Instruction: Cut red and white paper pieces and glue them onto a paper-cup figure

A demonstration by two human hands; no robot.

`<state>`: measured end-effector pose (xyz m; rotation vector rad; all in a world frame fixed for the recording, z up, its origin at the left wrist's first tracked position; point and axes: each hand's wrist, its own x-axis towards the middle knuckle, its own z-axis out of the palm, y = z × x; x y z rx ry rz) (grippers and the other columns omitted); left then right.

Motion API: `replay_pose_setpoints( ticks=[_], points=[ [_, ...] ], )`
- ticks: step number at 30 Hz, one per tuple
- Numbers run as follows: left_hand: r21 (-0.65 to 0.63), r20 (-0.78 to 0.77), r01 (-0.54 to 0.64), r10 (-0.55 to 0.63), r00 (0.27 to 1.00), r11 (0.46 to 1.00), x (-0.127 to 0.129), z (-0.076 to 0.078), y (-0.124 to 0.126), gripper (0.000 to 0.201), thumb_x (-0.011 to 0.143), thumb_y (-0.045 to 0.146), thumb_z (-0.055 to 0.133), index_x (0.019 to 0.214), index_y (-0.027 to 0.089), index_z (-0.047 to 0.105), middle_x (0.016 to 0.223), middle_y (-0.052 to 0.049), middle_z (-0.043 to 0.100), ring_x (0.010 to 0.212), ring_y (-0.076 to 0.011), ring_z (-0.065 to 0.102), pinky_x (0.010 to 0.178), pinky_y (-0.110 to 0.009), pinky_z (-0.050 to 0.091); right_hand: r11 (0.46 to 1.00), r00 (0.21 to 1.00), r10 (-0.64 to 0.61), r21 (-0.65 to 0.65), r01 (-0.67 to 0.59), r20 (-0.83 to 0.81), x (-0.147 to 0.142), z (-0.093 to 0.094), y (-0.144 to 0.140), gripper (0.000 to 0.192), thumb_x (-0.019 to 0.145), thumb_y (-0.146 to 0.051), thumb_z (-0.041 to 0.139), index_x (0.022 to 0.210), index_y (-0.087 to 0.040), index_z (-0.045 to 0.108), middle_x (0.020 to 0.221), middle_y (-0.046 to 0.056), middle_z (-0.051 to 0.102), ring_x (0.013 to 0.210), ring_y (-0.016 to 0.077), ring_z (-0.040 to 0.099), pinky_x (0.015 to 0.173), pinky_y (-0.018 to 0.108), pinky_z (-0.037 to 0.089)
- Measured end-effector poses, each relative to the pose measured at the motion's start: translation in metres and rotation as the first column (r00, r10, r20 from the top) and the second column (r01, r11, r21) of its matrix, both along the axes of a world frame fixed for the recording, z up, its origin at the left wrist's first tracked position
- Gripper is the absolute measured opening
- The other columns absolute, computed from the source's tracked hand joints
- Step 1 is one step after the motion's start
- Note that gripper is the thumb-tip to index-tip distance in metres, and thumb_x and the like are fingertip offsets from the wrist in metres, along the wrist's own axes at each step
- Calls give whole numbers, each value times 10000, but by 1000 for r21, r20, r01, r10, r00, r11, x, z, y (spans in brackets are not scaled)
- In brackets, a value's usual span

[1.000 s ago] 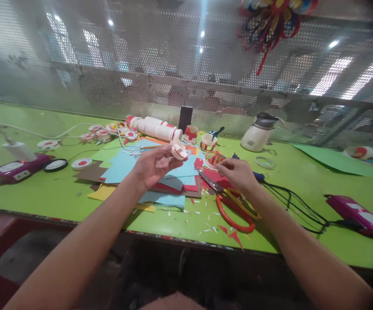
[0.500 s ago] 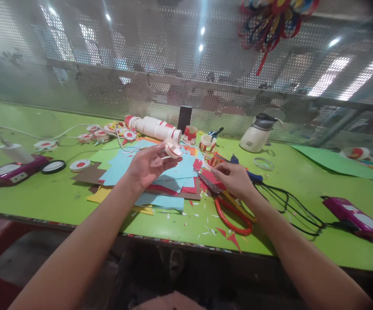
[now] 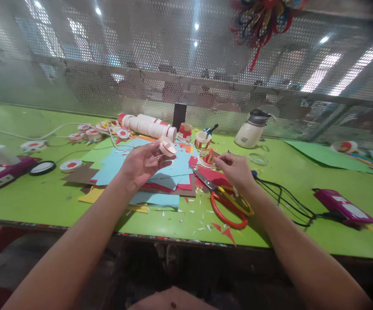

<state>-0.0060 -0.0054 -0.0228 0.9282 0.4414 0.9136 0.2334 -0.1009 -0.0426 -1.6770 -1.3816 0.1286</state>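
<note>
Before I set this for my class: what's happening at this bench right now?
A person works at a green table strewn with coloured paper sheets. The left hand holds up a small white and red paper piece. The right hand pinches at a decorated paper cup, just above the red-handled scissors lying on the table.

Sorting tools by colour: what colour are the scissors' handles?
In the head view, the scissors have one red and one yellow handle.

My right hand (image 3: 234, 170) has lifted off the scissors (image 3: 225, 202) toward the small paper ring (image 3: 207, 157) at frame centre.
</note>
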Motion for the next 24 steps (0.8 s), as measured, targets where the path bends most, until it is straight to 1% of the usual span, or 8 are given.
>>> replay_pose_setpoints(
  ticks=[5,8,11,15,18,20,22,24],
  points=[
    [18,-3,-9,9,1000,1000,3,0,-3,166,749,242,579,838,111,631,816,-101,660,763,-208,642,698,-333,536,998,999,44,-53,-43,15,-2,-2,1,251,744,-352,578,651,-128,645,588,35,607,555,130,523,561,263,419],
    [29,-6,0,0,1000,1000,4,-2,-2,171,759,242,570,863,118,625,825,-94,660,771,-202,638,706,-333,533,991,996,86,-98,-87,-14,-5,-2,1,230,732,-332,594,647,-123,638,571,26,589,536,121,513,550,260,419],
    [42,0,10,-10,1000,999,4,-3,-1,167,759,245,574,862,123,625,811,-87,660,760,-201,640,695,-330,533,987,993,115,-106,-117,-27,-9,1,0,219,732,-319,593,651,-120,635,573,22,586,531,116,510,542,253,415],
    [56,16,26,-27,1000,998,1,-3,1,186,751,263,587,860,119,632,795,-91,661,754,-211,644,677,-321,530,977,988,154,-156,-147,29,-17,8,-3,217,742,-320,585,660,-127,643,583,19,590,537,114,500,534,249,395],
    [56,34,34,-36,999,998,-1,-3,4,214,749,280,594,865,104,636,783,-95,660,754,-210,647,661,-302,525,947,972,219,-258,-191,86,-25,13,-6,212,752,-314,579,660,-136,649,580,17,591,532,113,501,519,244,383],
    [57,45,36,-39,998,998,-2,-3,5,230,745,288,602,868,97,635,777,-92,660,750,-204,648,654,-292,520,909,953,284,-346,-233,104,-32,16,-6,211,773,-305,561,674,-141,652,566,17,604,514,114,516,507,239,387],
    [60,61,30,-34,998,998,-2,-3,5,234,736,288,610,869,97,632,771,-83,660,743,-198,649,649,-286,515,870,925,353,-414,-267,144,-39,18,-5,199,789,-280,547,704,-141,663,577,26,633,517,121,546,511,238,398],
    [62,75,16,-20,997,998,-3,-3,6,237,726,290,616,871,103,628,764,-75,660,740,-196,651,641,-282,510,849,877,416,-448,-281,238,-45,20,-3,177,787,-247,553,733,-138,681,637,47,670,569,136,582,546,245,413]
  ],
)
